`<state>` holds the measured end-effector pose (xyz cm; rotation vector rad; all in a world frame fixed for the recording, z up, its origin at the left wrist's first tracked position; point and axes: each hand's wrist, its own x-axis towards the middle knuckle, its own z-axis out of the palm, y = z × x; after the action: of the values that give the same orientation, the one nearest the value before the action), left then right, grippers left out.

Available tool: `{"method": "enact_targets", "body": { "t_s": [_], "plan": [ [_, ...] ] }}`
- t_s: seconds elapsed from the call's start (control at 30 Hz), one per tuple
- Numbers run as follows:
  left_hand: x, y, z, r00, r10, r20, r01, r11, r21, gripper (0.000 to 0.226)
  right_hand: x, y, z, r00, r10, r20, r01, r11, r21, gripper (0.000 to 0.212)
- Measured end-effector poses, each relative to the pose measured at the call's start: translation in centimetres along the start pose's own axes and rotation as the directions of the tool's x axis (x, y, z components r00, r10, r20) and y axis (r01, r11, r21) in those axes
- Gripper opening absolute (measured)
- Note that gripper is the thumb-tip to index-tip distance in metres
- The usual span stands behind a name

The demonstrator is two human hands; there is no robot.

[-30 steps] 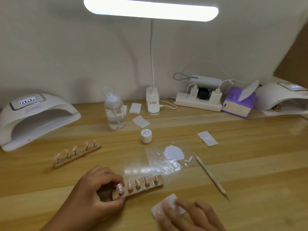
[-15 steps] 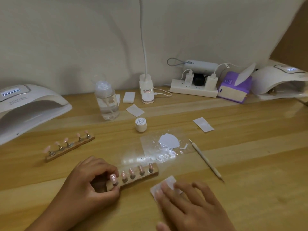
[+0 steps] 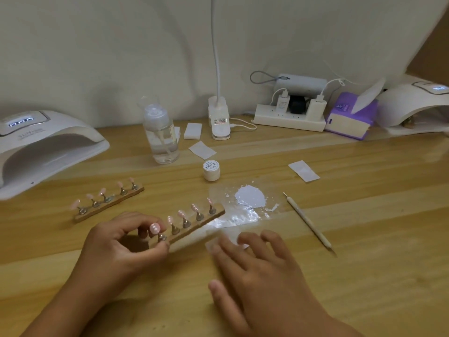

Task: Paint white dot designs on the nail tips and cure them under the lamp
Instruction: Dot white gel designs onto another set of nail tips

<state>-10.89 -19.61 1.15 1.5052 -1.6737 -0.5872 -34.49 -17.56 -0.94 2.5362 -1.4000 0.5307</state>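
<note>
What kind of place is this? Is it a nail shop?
Probably a nail-art work desk, maybe at home: a curing lamp, pink nail tips on a wooden holder, and a dotting tool beside white paint.

Glossy wooden table [image 3: 364, 239]; wooden nail strip [image 3: 194, 229] with metal stands.

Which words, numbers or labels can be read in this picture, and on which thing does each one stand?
"Painted", in script, probably: lid of the small white jar; other print there unreadable.
Left nail lamp: lit display and print below it, too blurred.
Desk lamp base label: too small.
Purple box logo: too small.
Right nail lamp display: blurred.
</note>
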Motion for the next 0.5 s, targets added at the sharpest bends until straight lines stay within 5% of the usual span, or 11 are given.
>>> {"method": "enact_targets", "body": {
  "t_s": [0.33,0.43,0.5],
  "plan": [
    [0.0,0.7,-0.1,1.0,-0.016,-0.023,0.014,0.995,-0.103,0.033,-3.6,4.0,-1.9,0.988,0.044,-0.147,-0.052,0.997,-0.049,0.047],
    [-0.1,1.0,0.1,0.996,0.059,0.066,-0.055,0.996,-0.064,0.03,-5.2,3.0,-1.6,0.976,-0.062,-0.209,0.051,0.997,-0.056,0.057],
    [-0.3,1.3,0.3,0.987,0.098,0.124,-0.097,0.995,-0.018,0.028,-5.8,2.7,-1.8,0.951,-0.165,-0.26,0.142,0.984,-0.106,0.043]
  ]
}}
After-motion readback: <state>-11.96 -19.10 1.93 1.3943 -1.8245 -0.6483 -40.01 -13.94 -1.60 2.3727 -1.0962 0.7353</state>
